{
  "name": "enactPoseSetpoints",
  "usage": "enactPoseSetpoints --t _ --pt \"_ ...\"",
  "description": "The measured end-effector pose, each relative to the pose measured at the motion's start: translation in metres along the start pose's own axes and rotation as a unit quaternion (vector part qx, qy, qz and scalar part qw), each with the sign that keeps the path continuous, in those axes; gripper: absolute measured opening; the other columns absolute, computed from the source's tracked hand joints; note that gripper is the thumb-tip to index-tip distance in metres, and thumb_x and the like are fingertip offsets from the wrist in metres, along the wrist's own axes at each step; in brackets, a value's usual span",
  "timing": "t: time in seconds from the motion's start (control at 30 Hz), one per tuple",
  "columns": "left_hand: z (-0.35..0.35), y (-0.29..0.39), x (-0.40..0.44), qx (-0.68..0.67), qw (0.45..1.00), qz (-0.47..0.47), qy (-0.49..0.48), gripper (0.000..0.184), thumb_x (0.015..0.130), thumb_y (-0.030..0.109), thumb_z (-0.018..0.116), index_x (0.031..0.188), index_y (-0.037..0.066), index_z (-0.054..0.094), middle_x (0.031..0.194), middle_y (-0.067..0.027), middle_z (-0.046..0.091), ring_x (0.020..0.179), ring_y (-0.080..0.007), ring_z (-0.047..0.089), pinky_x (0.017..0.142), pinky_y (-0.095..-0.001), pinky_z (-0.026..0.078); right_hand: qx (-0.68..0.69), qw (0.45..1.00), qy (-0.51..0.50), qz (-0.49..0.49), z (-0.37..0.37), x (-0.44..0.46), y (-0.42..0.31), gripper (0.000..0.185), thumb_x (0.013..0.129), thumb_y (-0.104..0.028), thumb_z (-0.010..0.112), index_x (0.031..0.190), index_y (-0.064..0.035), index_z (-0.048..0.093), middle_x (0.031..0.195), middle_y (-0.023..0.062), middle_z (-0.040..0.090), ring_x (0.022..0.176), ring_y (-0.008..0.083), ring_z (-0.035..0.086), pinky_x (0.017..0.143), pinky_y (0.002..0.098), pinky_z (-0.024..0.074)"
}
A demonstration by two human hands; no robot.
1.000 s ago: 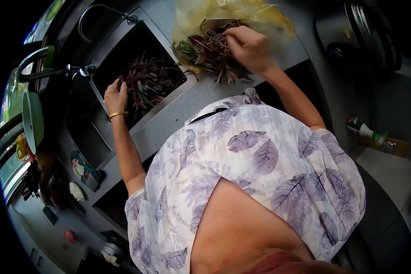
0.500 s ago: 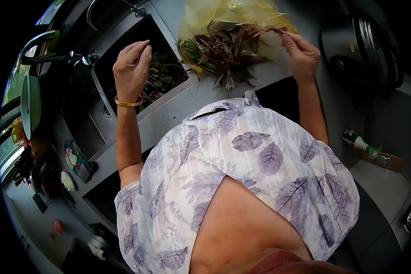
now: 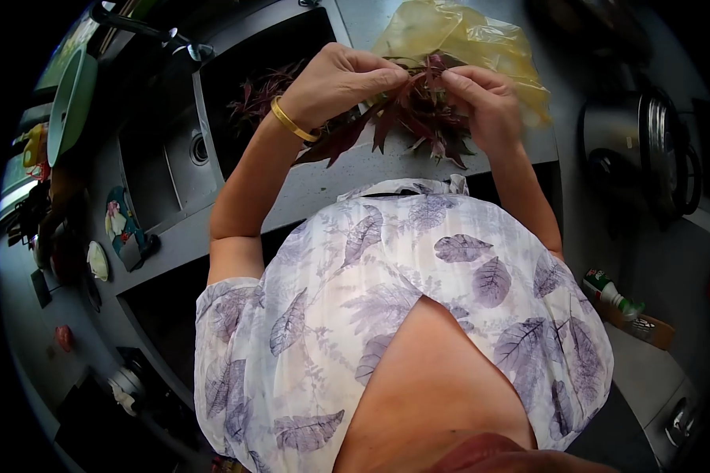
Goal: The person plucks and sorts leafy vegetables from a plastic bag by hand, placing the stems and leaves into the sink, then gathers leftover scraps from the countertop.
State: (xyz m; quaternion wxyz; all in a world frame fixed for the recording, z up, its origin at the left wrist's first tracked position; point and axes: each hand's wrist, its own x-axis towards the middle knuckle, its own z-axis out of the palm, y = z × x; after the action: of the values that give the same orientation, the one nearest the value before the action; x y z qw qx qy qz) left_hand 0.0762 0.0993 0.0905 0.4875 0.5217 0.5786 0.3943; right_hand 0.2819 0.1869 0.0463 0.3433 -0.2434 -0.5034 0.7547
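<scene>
Above the counter edge, my left hand [image 3: 339, 83], with a gold bangle on its wrist, pinches a sprig of dark reddish-purple leafy greens [image 3: 386, 118] between thumb and forefinger. Just across from it, my right hand [image 3: 487, 104] is closed on the same greens, its fingertips a short gap from the left ones. More of the greens lie behind and below the hands, so where the held sprig ends is hard to tell. A crumpled yellow plastic bag [image 3: 477, 35] lies behind them. Loose leaves [image 3: 264, 93] rest in the dark sink basin by my left wrist.
The sink's second basin [image 3: 154, 169] with its drain is further left, under a faucet [image 3: 185, 49]. A pale green basin [image 3: 72, 102] stands at the far left. To the right is a large metal cooker [image 3: 623, 146]. A bottle [image 3: 603, 288] lies lower right.
My left hand has moved from over the sink to the right and taken hold of the greens. My right hand has come left with its sprig, bringing both hands close together.
</scene>
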Motion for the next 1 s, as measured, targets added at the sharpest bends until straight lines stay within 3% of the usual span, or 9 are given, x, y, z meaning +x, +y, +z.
enactPoseSetpoints --t 0.33,0.47,0.53,0.67,0.73,0.8,0.87,0.97,1.0 --pt "-0.016 -0.041 -0.021 -0.186 0.979 -0.082 0.002 0.021 0.086 0.017 0.063 0.097 -0.001 0.067 0.089 -0.0071 0.067 0.081 -0.0126 0.065 0.079 -0.0257 0.052 -0.073 0.996 -0.052 0.014 0.034 0.018 0.024 0.012 0.083 -0.012 0.066 0.083 0.0004 0.070 0.065 -0.0023 0.060 0.057 0.0021 0.050 0.050 0.0170 0.0375" --pt "-0.021 -0.057 -0.038 -0.188 0.976 -0.095 0.055 0.020 0.087 0.018 0.062 0.088 -0.001 0.066 0.079 -0.0033 0.065 0.071 -0.0088 0.059 0.069 -0.0229 0.048 -0.113 0.991 -0.070 0.011 0.049 0.020 0.045 0.015 0.083 -0.013 0.066 0.084 0.0016 0.069 0.065 -0.0018 0.059 0.058 0.0028 0.050 0.050 0.0173 0.0381" --pt "-0.018 -0.048 -0.046 -0.136 0.972 -0.151 0.118 0.020 0.087 0.019 0.062 0.081 0.001 0.066 0.075 -0.0023 0.062 0.069 -0.0075 0.055 0.066 -0.0222 0.045 -0.113 0.991 -0.075 -0.005 0.062 0.017 0.050 0.016 0.083 -0.014 0.066 0.083 0.0020 0.069 0.063 -0.0017 0.059 0.057 0.0031 0.050 0.049 0.0184 0.0392" --pt "-0.031 -0.088 -0.052 -0.181 0.942 -0.111 0.261 0.015 0.085 0.014 0.063 0.082 0.000 0.066 0.074 -0.0027 0.062 0.069 -0.0092 0.056 0.066 -0.0201 0.045 -0.144 0.985 -0.047 -0.078 0.084 0.020 0.080 0.015 0.080 -0.012 0.064 0.082 0.0021 0.069 0.056 -0.0010 0.058 0.052 0.0036 0.049 0.045 0.0210 0.0393" --pt "-0.047 -0.097 -0.055 -0.249 0.902 -0.144 0.322 0.009 0.084 0.011 0.063 0.082 0.003 0.067 0.076 -0.0024 0.064 0.071 -0.0091 0.059 0.065 -0.0187 0.044 -0.128 0.987 -0.067 -0.072 0.092 0.024 0.085 0.017 0.080 -0.015 0.064 0.084 0.0011 0.069 0.060 0.0060 0.063 0.052 0.0099 0.055 0.049 0.0252 0.0435" --pt "-0.065 -0.108 -0.059 -0.195 0.906 -0.135 0.349 0.009 0.084 0.012 0.063 0.082 0.004 0.067 0.078 -0.0023 0.066 0.071 -0.0078 0.059 0.066 -0.0186 0.042 -0.263 0.954 -0.107 -0.092 0.099 0.035 0.085 0.019 0.083 -0.014 0.065 0.095 0.0007 0.067 0.068 0.0053 0.063 0.059 0.0112 0.056 0.054 0.0249 0.0442" --pt "-0.079 -0.113 -0.055 -0.130 0.899 -0.121 0.401 0.010 0.084 0.013 0.063 0.084 0.004 0.067 0.081 -0.0030 0.067 0.072 -0.0069 0.059 0.065 -0.0176 0.040 -0.480 0.848 -0.189 -0.123 0.102 0.047 0.093 0.043 0.080 -0.025 0.066 0.113 -0.0022 0.052 0.077 0.0135 0.062 0.072 0.0324 0.060 0.063 0.0394 0.0466" --pt "-0.121 -0.163 -0.053 0.103 0.882 -0.070 0.454 0.020 0.080 0.009 0.065 0.097 -0.002 0.067 0.080 -0.0061 0.068 0.070 -0.0107 0.061 0.066 -0.0226 0.048 -0.573 0.761 -0.203 -0.228 0.103 0.034 0.088 0.034 0.080 -0.021 0.066 0.103 0.0003 0.053 0.075 0.0137 0.062 0.070 0.0290 0.062 0.061 0.0397 0.0479" --pt "-0.131 -0.177 -0.052 0.205 0.858 -0.049 0.468 0.025 0.080 0.011 0.065 0.102 -0.001 0.067 0.082 -0.0067 0.069 0.071 -0.0113 0.062 0.068 -0.0235 0.049 -0.548 0.768 -0.178 -0.280 0.097 0.026 0.080 0.028 0.080 -0.019 0.065 0.098 0.0001 0.055 0.073 0.0128 0.062 0.067 0.0279 0.062 0.060 0.0389 0.0481"
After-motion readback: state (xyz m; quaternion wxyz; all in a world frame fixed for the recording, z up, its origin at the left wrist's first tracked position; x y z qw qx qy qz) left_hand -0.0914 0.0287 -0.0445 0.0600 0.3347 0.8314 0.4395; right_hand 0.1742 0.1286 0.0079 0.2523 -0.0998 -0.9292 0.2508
